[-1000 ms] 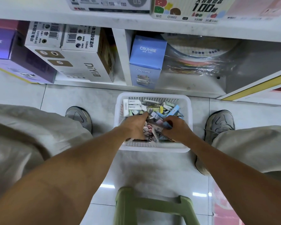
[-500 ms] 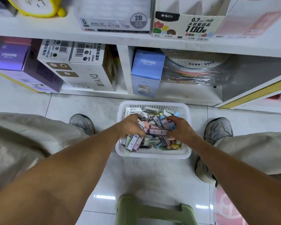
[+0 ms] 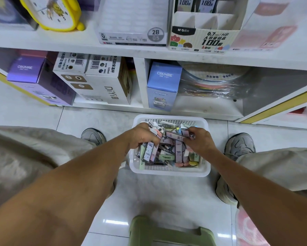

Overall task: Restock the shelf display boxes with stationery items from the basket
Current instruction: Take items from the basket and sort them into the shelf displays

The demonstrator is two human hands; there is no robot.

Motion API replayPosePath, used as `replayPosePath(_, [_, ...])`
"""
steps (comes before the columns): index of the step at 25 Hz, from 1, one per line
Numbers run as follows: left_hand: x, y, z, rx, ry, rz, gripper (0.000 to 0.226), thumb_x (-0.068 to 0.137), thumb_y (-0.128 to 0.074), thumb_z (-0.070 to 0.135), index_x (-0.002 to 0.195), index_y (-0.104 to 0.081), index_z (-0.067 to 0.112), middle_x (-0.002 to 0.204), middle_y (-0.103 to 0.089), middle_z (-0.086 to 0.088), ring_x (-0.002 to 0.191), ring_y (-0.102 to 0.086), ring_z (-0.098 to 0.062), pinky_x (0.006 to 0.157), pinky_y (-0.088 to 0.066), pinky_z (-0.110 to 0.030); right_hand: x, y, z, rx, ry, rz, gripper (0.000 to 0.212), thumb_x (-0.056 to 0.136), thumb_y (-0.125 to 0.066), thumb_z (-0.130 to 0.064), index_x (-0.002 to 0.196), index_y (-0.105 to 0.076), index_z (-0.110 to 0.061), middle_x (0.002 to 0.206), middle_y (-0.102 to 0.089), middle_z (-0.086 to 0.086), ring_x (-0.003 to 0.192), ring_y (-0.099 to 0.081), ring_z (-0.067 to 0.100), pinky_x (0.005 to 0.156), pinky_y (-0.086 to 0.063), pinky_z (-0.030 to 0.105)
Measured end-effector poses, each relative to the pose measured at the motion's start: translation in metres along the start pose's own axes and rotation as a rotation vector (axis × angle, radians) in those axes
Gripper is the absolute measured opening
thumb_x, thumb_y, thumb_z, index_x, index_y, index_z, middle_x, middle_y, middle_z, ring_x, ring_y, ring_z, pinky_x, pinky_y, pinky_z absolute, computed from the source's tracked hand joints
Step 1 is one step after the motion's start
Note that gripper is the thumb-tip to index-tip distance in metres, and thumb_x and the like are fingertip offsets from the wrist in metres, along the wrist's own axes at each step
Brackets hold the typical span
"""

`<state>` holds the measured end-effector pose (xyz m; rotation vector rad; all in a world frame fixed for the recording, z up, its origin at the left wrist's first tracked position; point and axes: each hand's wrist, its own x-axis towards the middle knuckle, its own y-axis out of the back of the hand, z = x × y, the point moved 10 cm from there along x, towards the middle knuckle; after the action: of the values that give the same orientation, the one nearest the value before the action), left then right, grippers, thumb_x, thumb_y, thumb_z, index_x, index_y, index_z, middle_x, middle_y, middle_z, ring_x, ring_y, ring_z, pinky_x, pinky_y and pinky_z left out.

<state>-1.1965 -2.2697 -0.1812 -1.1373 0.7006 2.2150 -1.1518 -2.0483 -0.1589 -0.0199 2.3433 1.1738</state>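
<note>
A white plastic basket sits on the floor between my feet, filled with several small pastel lead-refill packs. My left hand grips a bundle of these packs, which hang below its fingers over the basket's left side. My right hand pinches one pinkish pack lying crosswise above the pile. On the shelf above stands the M&G display box with open compartments; two of the back ones hold upright packs.
A 2B lead box and a yellow clock stand on the same shelf. The lower shelf holds purple and blue CRUHRE boxes and white DiYi boxes. A green stool is below me, a shoe on each side.
Both hands have risen out of the basket holding packs; the left now holds a bundle, the right a single pack. My view has tilted up, showing the upper shelf and display box.
</note>
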Motion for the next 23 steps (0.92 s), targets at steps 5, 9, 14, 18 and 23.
replayPosePath(5, [-0.012,0.001,0.000,-0.079,-0.017,-0.011,0.058,0.053,-0.079,-0.003,0.105,-0.060,0.011,0.090,-0.071,-0.013,0.071,-0.073,-0.023,0.056,-0.057,-0.032,-0.002,0.003,-0.010,0.147,-0.019,-0.011,0.015,0.090,-0.063,-0.011,0.104,-0.061,-0.014,0.094,-0.062,0.003,0.082,-0.060,0.020,0.067,-0.043,0.025])
replayPosePath(9, [-0.027,0.010,0.009,-0.124,-0.033,0.001,0.053,0.056,-0.077,-0.005,0.101,-0.058,0.013,0.088,-0.071,-0.013,0.060,-0.070,-0.019,0.052,-0.057,-0.034,-0.007,-0.004,-0.009,0.301,-0.117,-0.094,0.014,0.096,-0.056,-0.010,0.106,-0.052,-0.019,0.089,-0.069,0.005,0.058,-0.067,0.004,0.047,-0.048,0.021])
replayPosePath(14, [-0.040,0.013,0.012,-0.202,-0.034,-0.022,0.045,0.058,-0.072,-0.010,0.099,-0.070,0.007,0.089,-0.075,-0.019,0.074,-0.074,-0.032,0.070,-0.060,-0.046,-0.013,-0.005,-0.016,0.551,-0.203,-0.205,0.011,0.100,-0.054,-0.008,0.109,-0.060,-0.006,0.085,-0.075,0.013,0.063,-0.070,0.021,0.053,-0.054,0.032])
replayPosePath(18, [-0.060,0.013,0.037,-0.230,-0.106,-0.072,0.034,0.064,-0.070,-0.008,0.094,-0.076,0.007,0.092,-0.075,-0.018,0.078,-0.073,-0.028,0.078,-0.059,-0.045,-0.020,0.022,-0.043,0.668,-0.110,-0.328,0.021,0.099,-0.061,-0.008,0.119,-0.058,-0.003,0.081,-0.075,0.014,0.058,-0.066,0.023,0.060,-0.055,0.035])
replayPosePath(23, [-0.112,0.024,0.108,-0.217,-0.245,-0.107,0.032,0.069,-0.068,-0.014,0.094,-0.076,0.005,0.086,-0.073,-0.019,0.076,-0.070,-0.030,0.077,-0.058,-0.044,-0.039,0.116,-0.092,0.451,0.086,-0.309,0.030,0.089,-0.075,-0.022,0.112,-0.059,-0.010,0.086,-0.077,0.014,0.065,-0.067,0.027,0.058,-0.047,0.036])
